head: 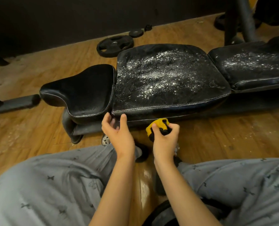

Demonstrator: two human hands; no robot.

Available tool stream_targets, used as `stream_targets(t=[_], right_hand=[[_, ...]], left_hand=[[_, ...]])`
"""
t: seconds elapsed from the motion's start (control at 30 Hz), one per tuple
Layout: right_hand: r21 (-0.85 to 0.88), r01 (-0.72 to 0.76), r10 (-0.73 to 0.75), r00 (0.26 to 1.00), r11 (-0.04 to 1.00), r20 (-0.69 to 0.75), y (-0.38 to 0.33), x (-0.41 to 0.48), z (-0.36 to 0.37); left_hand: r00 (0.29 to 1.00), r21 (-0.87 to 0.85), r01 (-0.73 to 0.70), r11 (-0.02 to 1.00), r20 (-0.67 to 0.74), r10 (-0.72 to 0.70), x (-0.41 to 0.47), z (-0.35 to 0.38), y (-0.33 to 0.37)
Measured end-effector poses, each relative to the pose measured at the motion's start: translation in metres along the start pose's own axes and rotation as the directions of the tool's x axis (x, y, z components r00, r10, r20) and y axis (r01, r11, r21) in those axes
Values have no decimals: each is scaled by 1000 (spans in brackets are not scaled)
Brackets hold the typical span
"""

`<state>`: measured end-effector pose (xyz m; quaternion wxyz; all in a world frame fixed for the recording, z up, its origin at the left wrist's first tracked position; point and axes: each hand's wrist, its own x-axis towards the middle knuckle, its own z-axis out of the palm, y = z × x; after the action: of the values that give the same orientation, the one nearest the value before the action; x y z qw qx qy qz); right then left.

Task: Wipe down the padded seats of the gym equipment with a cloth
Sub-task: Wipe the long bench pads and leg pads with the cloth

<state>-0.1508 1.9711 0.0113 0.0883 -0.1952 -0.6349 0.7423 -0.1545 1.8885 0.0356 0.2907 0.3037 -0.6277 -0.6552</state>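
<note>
A black padded bench lies across the view in three pads. The small left seat pad point(80, 92) looks dark and clean. White powder covers the middle pad point(164, 75) and the right pad point(252, 66). My right hand point(164, 137) grips a bunched yellow and black cloth point(158, 126) just below the middle pad's front edge. My left hand point(119, 132) hovers with relaxed fingers at the front corner of the middle pad, holding nothing.
Weight plates point(115, 45) lie on the wooden floor behind the bench, near a dark wall. A metal rack post point(239, 20) stands at the back right. The bench's base bar point(13, 103) sticks out left. My grey-trousered knees fill the foreground.
</note>
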Motion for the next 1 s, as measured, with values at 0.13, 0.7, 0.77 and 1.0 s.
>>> stream_targets(t=[0.13,0.7,0.77,1.0], right_hand=[[37,-26,23,997,999,69,-3,4,-21],[-221,439,-415,897,871,151,-35,45,-86],[-324,635,-620,768,701,163,-43,60,-89],[-468,814,-724,547,343,420,-47,108,-66]], left_hand=[[865,-15,444,896,267,-425,-44,3,-9],[890,48,229,972,395,-229,-54,28,-23],[909,-15,342,939,259,-327,-48,28,-28],[851,-134,476,869,318,-417,-59,45,-26]])
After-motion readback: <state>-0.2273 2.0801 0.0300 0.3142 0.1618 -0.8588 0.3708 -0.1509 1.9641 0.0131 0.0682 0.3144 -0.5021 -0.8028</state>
